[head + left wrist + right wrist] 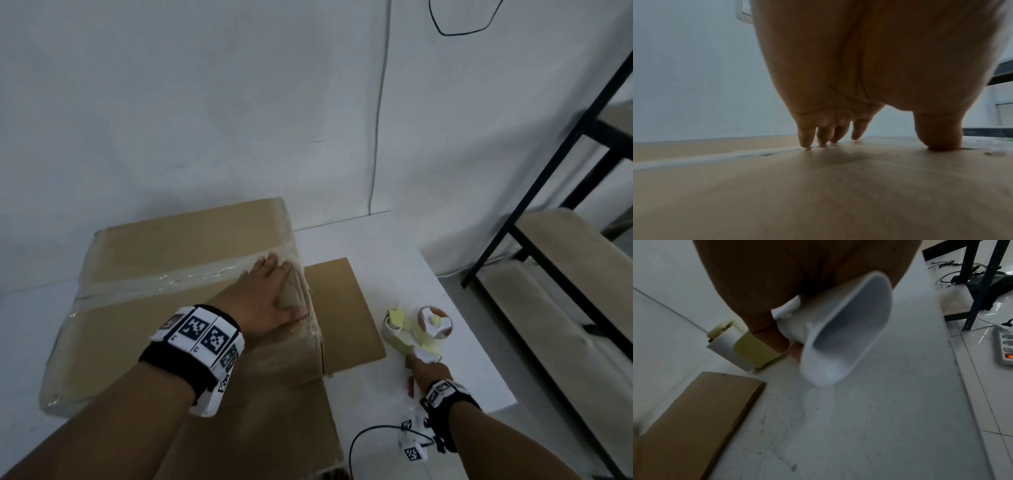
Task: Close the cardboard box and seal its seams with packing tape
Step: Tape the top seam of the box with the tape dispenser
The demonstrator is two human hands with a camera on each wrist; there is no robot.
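The closed cardboard box (171,294) sits on the white table (394,246), its top seam covered by clear tape (185,279). My left hand (277,291) lies flat on the box top near its right edge, fingers straight, fingertips (805,142) on the taped seam (715,158). To the right, the yellow tape dispenser (407,329) with its brown-cored roll (435,323) stands on the table. My right hand (426,368) grips the dispenser's white handle (838,337), fingers curled round it; the yellow body (748,345) shows beyond the fingers.
A flat cardboard sheet (339,315) lies on the table between box and dispenser, seen too as cardboard sheet (694,418). A black-framed shelf (561,219) stands at the right. A power strip (1005,347) and cables lie on the floor. A black cable (359,442) runs by my right wrist.
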